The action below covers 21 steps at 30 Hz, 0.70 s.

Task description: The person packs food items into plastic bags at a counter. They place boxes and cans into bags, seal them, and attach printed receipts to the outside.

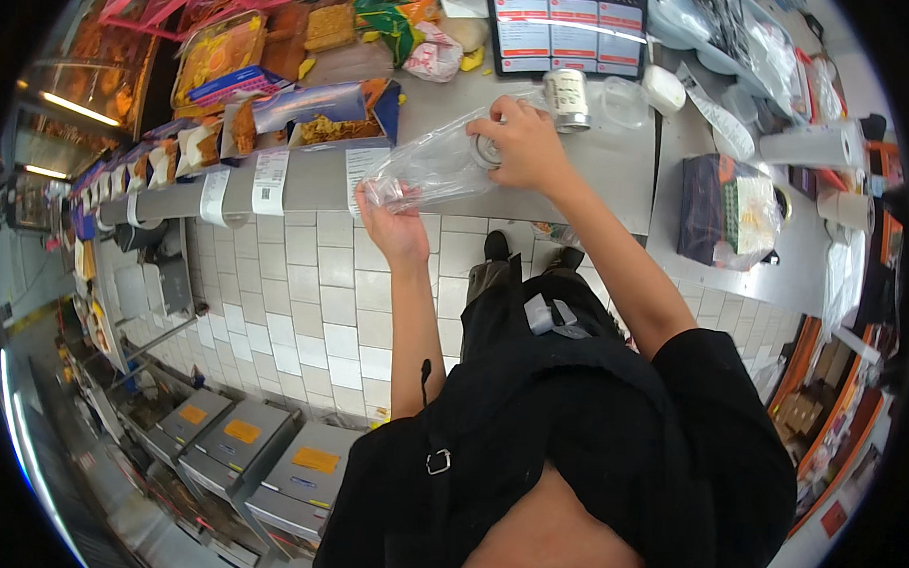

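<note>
A clear plastic bag (430, 161) is stretched between my two hands above the edge of the steel counter (605, 173). Its lower left end is bunched in the fingers of my left hand (396, 226). My right hand (528, 145) grips a can, whose round metal end (486, 151) shows between the fingers at the bag's other end; whether the can is inside the bag is unclear. Just beyond that hand is a second can (566, 100), pale-sided and bearing handwriting. A long open blue box of fried food (340, 130) lies left of the bag.
Paper slips (269, 181) hang over the counter's front edge beside a row of small filled boxes (162, 165). A tablet (570, 33) stands at the back. Clear tubs (624, 102) and a wrapped dark package (716, 210) are on the right. Steel cabinets (297, 477) stand lower left.
</note>
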Tool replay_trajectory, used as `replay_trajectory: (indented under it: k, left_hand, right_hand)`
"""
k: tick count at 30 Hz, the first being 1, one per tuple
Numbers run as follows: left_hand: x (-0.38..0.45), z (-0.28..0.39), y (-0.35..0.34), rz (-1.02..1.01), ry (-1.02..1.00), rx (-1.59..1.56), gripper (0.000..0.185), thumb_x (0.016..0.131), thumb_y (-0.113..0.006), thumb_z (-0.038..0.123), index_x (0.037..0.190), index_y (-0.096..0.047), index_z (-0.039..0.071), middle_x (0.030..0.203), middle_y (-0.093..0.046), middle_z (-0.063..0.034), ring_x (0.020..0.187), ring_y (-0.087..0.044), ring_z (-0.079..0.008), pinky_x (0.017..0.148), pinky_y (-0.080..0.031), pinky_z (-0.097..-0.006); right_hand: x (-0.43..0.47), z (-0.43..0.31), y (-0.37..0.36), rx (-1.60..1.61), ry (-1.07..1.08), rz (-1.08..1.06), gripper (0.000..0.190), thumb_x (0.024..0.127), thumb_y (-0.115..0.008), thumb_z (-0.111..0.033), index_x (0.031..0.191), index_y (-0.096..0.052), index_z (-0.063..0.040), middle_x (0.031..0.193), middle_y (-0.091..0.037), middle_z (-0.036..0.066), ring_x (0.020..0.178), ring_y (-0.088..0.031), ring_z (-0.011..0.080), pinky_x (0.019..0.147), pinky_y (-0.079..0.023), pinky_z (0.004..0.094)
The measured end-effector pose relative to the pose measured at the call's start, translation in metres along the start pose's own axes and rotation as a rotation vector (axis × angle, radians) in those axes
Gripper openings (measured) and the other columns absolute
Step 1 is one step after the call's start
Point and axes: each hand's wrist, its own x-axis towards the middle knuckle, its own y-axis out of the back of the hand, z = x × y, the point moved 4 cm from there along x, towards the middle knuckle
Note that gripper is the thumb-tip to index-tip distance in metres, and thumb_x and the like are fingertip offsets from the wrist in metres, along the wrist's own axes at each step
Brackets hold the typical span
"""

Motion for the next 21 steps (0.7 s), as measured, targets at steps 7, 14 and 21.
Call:
replay_trajectory:
  k: [7,14,21]
  left_hand:
    - [-0.012,0.019,-0.011,-0.03,-0.238,0.603,0.028,0.087,-0.063,0.008,0.108,-0.046,0.006,0.108,-0.052,-0.0074,0.096,-0.053,-0.0171,0.079,-0.048,-0.0296]
    - [-0.026,0.057,-0.031,-0.086,-0.659,1.172,0.029,0.089,-0.063,0.005,0.112,-0.045,0.005,0.101,-0.062,-0.0106,0.092,-0.059,-0.016,0.084,-0.045,-0.0281]
    - [-0.013,0.044,-0.025,-0.147,-0.182,0.635,0.034,0.092,-0.056,0.002,0.121,-0.037,0.003,0.098,-0.064,-0.0134,0.089,-0.061,-0.0141,0.08,-0.047,-0.0256]
  right_hand:
    - [-0.016,0.018,0.075,0.306,-0.229,0.08,0.051,0.079,-0.072,-0.03,0.127,-0.056,-0.025,0.131,-0.051,0.017,0.109,-0.057,0.0334,0.09,-0.048,0.0426]
    - [-0.011,0.075,-0.006,0.164,-0.334,0.245,0.056,0.077,-0.073,-0.023,0.129,-0.053,-0.023,0.124,-0.052,0.026,0.115,-0.052,0.0404,0.092,-0.048,0.0429]
    - [-0.036,0.107,-0.007,0.856,-0.611,0.453,0.064,0.072,-0.08,-0.023,0.124,-0.046,-0.013,0.105,-0.062,0.011,0.09,-0.061,0.023,0.078,-0.05,0.0335]
